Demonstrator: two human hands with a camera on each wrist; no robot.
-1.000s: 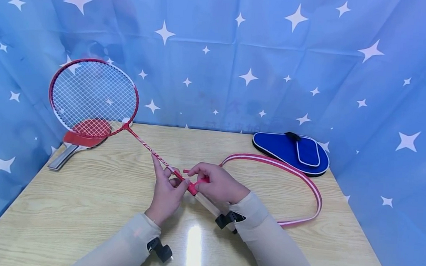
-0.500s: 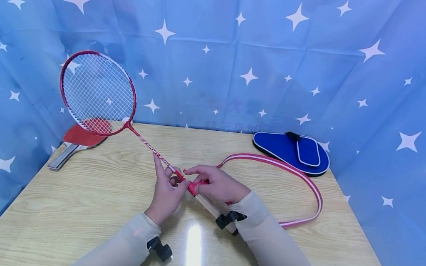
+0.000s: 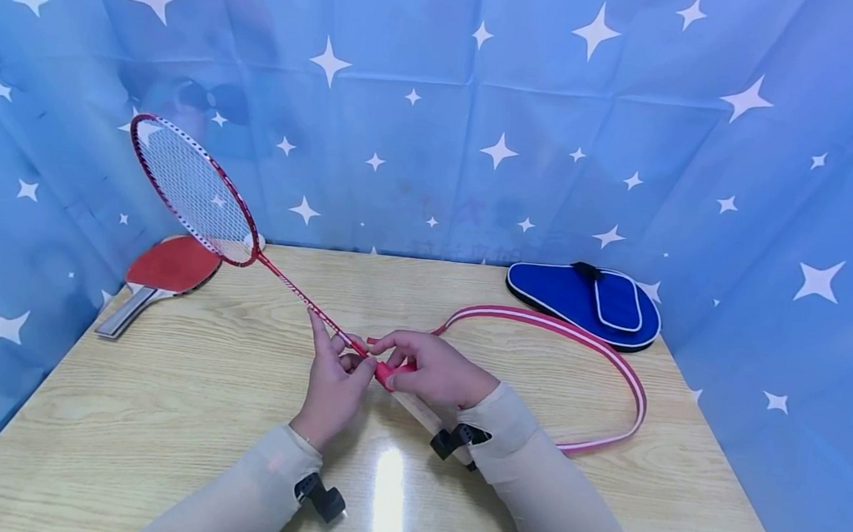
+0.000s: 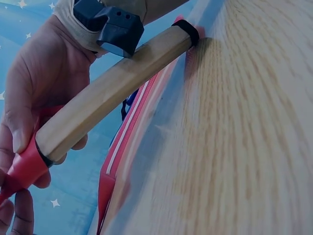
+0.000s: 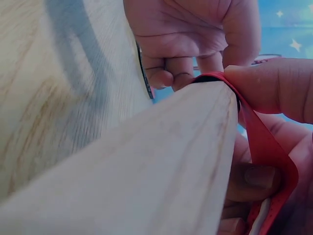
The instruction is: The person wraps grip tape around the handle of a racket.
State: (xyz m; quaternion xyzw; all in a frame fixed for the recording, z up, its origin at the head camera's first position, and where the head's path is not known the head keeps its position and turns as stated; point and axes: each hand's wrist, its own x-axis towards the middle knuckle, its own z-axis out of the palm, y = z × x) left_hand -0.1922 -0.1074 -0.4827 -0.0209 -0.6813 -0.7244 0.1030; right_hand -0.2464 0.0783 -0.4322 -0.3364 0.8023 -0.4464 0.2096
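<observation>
A badminton racket [image 3: 297,291] slants up to the left in the head view, its strung head turned partly edge-on. My left hand [image 3: 330,388] pinches the lower shaft between thumb and fingers, the index finger lying along it. Close by, my right hand [image 3: 441,369] grips red grip tape [image 5: 268,142] at the top of the bare wooden handle [image 4: 115,88]. In the right wrist view, the right thumb [image 5: 274,88] presses the tape where it wraps round the handle's top. The tape's long tail [image 3: 528,314] loops across the table on the right. Fingers partly hide the wrap.
A red table tennis bat [image 3: 174,264] lies at the table's back left. At the back right rests a blue zipped bat case [image 3: 560,289] beside the tape loop. Behind the wooden table [image 3: 159,412] hangs a blue curtain with white stars [image 3: 415,31].
The racket has rolled about its shaft, so its head now shows narrower. Both hands stay nearly in place, still holding shaft and tape. The tape loop on the table looks much the same.
</observation>
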